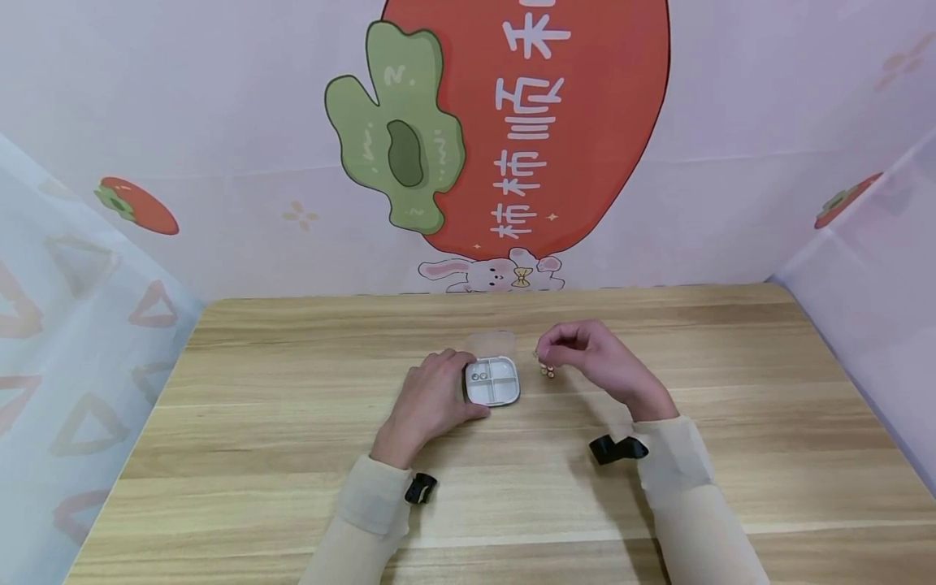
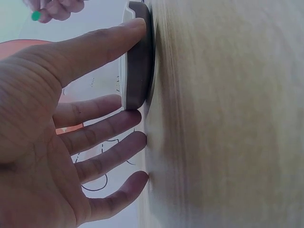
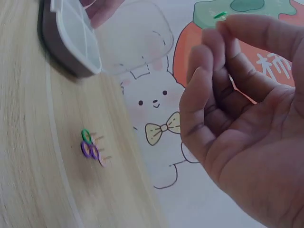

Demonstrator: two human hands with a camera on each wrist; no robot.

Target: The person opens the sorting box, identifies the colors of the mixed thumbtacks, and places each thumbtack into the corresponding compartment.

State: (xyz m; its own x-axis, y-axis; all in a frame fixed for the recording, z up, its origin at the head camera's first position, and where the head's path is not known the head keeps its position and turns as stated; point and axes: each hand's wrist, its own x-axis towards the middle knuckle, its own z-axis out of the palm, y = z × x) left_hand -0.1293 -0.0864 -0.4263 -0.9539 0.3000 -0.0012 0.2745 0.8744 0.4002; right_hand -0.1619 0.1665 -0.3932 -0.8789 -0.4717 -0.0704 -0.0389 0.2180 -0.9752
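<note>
Compartment box (image 1: 504, 393) uncovered and part-filled; loose pieces outstanding

Nearest, at the bottom of the head view: two pale sleeves (image 1: 358, 520), each with a black wrist unit (image 1: 420, 488) close to the cuff, over bare tabletop (image 1: 504, 504).

Next, farther in: left hand (image 1: 431, 398) gripping the box, thumb along the near side, forefinger against the far side, remaining fingers spread. Position of box: toward the tabletop's far edge, well in from the left and right edges.

Done, as far as shown: two small round pieces (image 1: 475, 377) already lying in the far-left compartment (image 1: 482, 368). No pieces made out in the other compartments.

To the box's right, raised above the tabletop: right hand (image 1: 595, 361), thumb and forefinger pinching a small green piece (image 3: 221, 15), other fingers curled. Exact shape too small to certify; not yet deposited.

Left to do, by judgement: the held piece, plus a cluster on the tabletop below the right hand, apart from the box. Identified there: green ring (image 3: 86, 136) and purple rings (image 3: 86, 149); full count unconfirmed. Stage: judged early to part-way.

Just beyond the box, toward the far edge: clear panel (image 1: 497, 343), probably a lid; attachment not determinable.

Farthest, behind the far edge: printed backdrop (image 1: 241, 122) with rabbit (image 1: 500, 275) and large red fruit (image 1: 607, 122).
</note>
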